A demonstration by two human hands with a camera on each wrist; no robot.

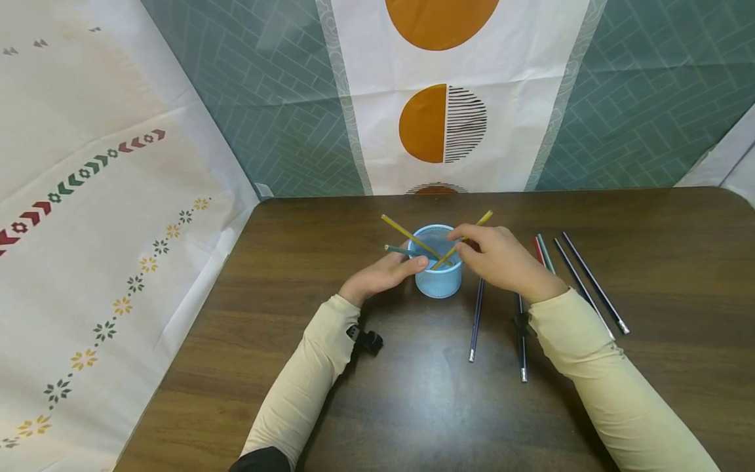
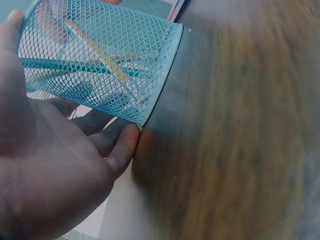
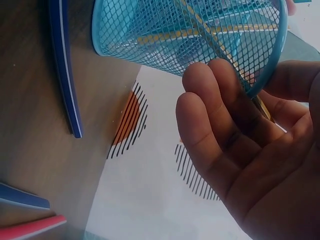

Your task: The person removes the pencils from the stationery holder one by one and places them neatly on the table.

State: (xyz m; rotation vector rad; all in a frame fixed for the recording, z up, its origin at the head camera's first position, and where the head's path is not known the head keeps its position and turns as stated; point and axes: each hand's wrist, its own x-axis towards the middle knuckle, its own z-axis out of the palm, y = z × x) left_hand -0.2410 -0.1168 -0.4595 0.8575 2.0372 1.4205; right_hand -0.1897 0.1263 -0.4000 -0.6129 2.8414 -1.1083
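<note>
A light blue mesh pencil cup (image 1: pixel 438 285) stands on the table. My left hand (image 1: pixel 386 272) grips its left side, thumb at the rim and fingers near the base in the left wrist view. Inside the cup lean a yellow pencil (image 1: pixel 401 228), a green pencil (image 1: pixel 398 250) and a second yellow pencil (image 1: pixel 485 218) tilted to the right. My right hand (image 1: pixel 495 259) is at the right rim and pinches this second yellow pencil between thumb and forefinger. Its other fingers (image 3: pixel 195 117) lie beside the mesh in the right wrist view.
Right of the cup, a dark blue pencil (image 1: pixel 476 321) and another dark pencil (image 1: pixel 522 347) lie on the brown table (image 1: pixel 401 406). Farther right are a red pencil (image 1: pixel 539 250), a green pencil (image 1: pixel 547 255) and two dark pencils, one (image 1: pixel 596 282) outermost. Patterned cloth hangs behind the table.
</note>
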